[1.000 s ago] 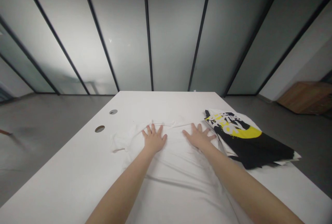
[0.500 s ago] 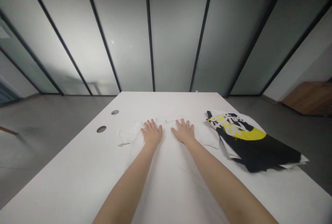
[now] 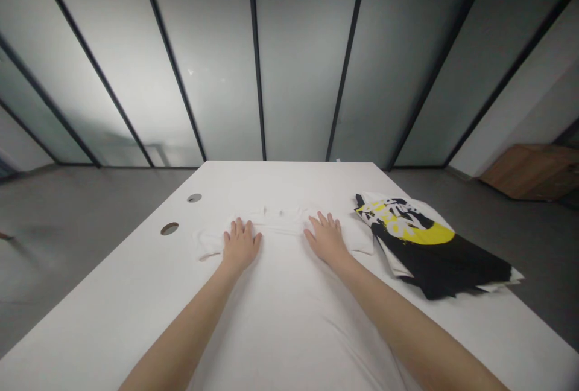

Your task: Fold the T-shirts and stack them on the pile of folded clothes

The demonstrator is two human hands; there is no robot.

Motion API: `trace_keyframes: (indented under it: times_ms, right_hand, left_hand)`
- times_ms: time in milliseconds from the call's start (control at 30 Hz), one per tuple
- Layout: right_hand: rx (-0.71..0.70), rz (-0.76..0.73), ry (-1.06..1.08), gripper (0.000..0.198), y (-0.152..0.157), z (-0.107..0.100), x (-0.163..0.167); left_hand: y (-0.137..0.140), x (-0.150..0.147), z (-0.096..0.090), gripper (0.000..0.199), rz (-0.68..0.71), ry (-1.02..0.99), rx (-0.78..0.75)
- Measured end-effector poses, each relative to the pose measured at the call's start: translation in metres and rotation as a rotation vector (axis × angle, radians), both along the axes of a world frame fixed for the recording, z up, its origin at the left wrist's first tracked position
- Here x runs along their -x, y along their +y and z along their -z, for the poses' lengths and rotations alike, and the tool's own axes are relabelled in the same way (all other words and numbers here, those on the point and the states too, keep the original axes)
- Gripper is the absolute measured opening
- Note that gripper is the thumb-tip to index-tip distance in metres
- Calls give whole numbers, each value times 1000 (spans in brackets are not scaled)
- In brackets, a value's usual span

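A white T-shirt [image 3: 283, 282] lies spread on the white table, its collar at the far end and its short sleeves out to both sides. My left hand [image 3: 241, 245] rests flat near the left shoulder, fingers spread. On the right shoulder area lies my right hand [image 3: 326, 236], palm down with its fingers apart. Between the hands, small creases run across the cloth below the collar. Longer folds show beside my right forearm. The shirt's lower part runs out of view at the bottom.
A stack of folded shirts [image 3: 434, 246], black, white and yellow on top, lies on the right of the table [image 3: 113, 294]. Two round holes [image 3: 170, 228] pierce the tabletop at left. Frosted glass panels [image 3: 294, 65] stand behind. A wooden piece [image 3: 529, 171] is on the floor at right.
My left hand has slid left and slightly toward me across the shirt. The right hand has shifted only a little. Creases now show between the hands, and the view has turned slightly.
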State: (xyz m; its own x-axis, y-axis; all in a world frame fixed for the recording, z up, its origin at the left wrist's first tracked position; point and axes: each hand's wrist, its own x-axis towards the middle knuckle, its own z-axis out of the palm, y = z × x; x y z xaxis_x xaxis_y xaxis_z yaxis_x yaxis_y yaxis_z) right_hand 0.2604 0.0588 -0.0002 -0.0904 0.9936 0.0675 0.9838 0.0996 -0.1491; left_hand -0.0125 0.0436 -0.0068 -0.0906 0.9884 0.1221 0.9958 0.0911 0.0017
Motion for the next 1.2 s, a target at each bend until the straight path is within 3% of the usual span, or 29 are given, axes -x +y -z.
trace_keyframes:
  times_ms: [100,200,467,667,800,867,1000,1100,1200]
  right_hand:
    - [75,69,-12,72,-24,9,8]
    - [152,93,-13,77,-28,17,9]
    - [99,78,-19,69,31,2,-6]
    - [39,115,-6,58,36,1,-26]
    - [-9,186,-50,58,17,0,-44]
    - [-4,187,-53,61,1,-2,-39]
    - [64,36,-10,68,-41,-3,-1]
    - [108,-12,17,73,-66,4,26]
    - [164,10,20,73,-71,12,36]
  left_hand:
    - [-15,-11,6,72,24,4,75]
    - [-12,-16,7,76,7,-16,111]
    - [46,-11,-5,67,111,-34,41]
    - [59,4,-12,47,79,-176,-105]
    - [44,32,-25,46,36,-218,-142]
    - [32,32,-31,45,57,-233,-184]
    - [-7,-10,-27,48,199,-147,-145]
    - [-38,-49,-9,64,186,-75,-2]
    - [-51,-68,8,74,186,-45,78]
